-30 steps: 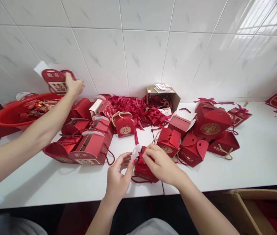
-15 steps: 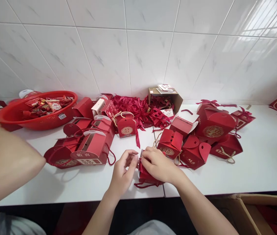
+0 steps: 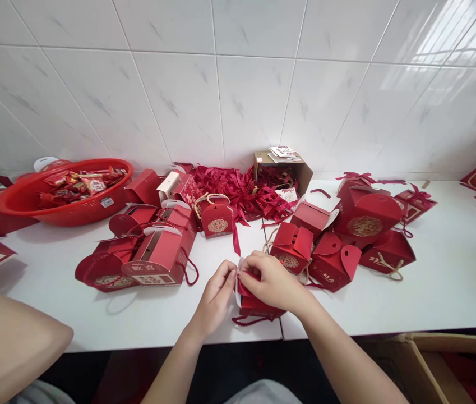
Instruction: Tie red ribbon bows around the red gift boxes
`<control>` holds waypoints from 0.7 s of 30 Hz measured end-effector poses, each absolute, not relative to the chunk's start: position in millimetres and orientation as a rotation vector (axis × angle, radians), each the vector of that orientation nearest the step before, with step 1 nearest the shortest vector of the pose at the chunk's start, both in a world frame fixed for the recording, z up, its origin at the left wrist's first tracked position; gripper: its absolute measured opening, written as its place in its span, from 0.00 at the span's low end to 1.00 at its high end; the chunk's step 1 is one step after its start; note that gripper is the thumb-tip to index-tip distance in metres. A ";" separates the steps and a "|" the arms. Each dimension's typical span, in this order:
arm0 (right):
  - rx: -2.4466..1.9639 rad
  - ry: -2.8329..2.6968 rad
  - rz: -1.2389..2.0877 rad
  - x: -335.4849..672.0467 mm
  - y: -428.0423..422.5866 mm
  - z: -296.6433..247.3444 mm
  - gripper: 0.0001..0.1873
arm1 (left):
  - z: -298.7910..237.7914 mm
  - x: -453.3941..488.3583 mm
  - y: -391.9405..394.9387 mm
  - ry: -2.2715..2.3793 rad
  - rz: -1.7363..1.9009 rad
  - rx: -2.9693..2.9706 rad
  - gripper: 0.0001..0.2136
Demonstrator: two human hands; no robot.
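Observation:
A small red gift box (image 3: 258, 307) stands at the table's front edge, a dark red cord loop (image 3: 248, 322) hanging at its near side. My left hand (image 3: 216, 294) pinches at the box's left edge, thumb and forefinger together by the pale flap (image 3: 239, 292). From the right, my right hand (image 3: 270, 279) reaches over the top with its fingers closed on the box's upper edge. The fingers partly hide the top of the box, so whether a cord end is between them cannot be made out.
Several red gift boxes stand left (image 3: 153, 252) and right (image 3: 334, 261). Behind lie a heap of red ribbons (image 3: 229, 182) and a cardboard box (image 3: 305, 175). A red basin (image 3: 73, 216) holds wrapped sweets. A co-worker's arm (image 3: 14, 342) reaches in at the left.
My left fingers have closed against the box's left edge; my right hand stays on the top. The co-worker's arm has dropped lower, and a red box by their hand now shows.

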State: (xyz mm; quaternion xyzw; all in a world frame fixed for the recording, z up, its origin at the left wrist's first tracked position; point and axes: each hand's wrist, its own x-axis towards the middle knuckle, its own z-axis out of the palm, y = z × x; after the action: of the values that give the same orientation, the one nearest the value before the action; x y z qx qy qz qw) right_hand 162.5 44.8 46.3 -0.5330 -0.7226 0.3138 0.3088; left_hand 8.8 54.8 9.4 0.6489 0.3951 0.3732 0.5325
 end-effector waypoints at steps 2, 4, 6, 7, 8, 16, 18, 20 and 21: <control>-1.300 -1.802 0.772 168.0 40.3 45.9 0.02 | 4.5 5.8 57.1 0.997 0.885 1.596 0.14; -1.229 -1.670 0.657 179.6 31.3 42.9 0.06 | -2.2 -6.4 61.0 1.207 0.857 1.739 0.13; -1.244 -1.560 0.579 196.3 18.6 35.5 0.04 | -9.1 -25.8 65.5 1.496 0.838 1.873 0.11; -1.279 -1.514 0.576 205.3 11.8 30.0 0.03 | -12.0 -35.8 67.6 1.601 0.844 1.892 0.10; -1.322 -1.470 0.588 213.6 5.1 23.8 0.04 | -14.4 -44.4 69.3 1.678 0.849 1.901 0.09; -1.430 -1.398 0.883 207.3 -14.7 -15.3 0.12 | -11.3 -14.0 66.7 1.254 1.088 1.879 0.10; -1.391 -1.350 0.945 197.8 -9.5 -18.9 0.13 | -10.4 1.9 62.5 1.130 1.021 1.799 0.08; -1.334 -1.270 1.040 196.7 -2.6 -21.1 0.17 | -11.3 9.3 58.7 1.107 0.958 1.768 0.08; -1.303 -1.233 1.098 200.1 0.7 -21.6 0.19 | -12.2 9.2 57.5 1.110 0.925 1.761 0.09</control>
State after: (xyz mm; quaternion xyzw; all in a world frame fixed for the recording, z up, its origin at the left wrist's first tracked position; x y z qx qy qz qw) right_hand 200.1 0.7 -21.6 -0.5378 -0.5090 0.4531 0.4963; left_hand 9.2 57.5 -12.2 0.7022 0.4424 0.3689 0.4185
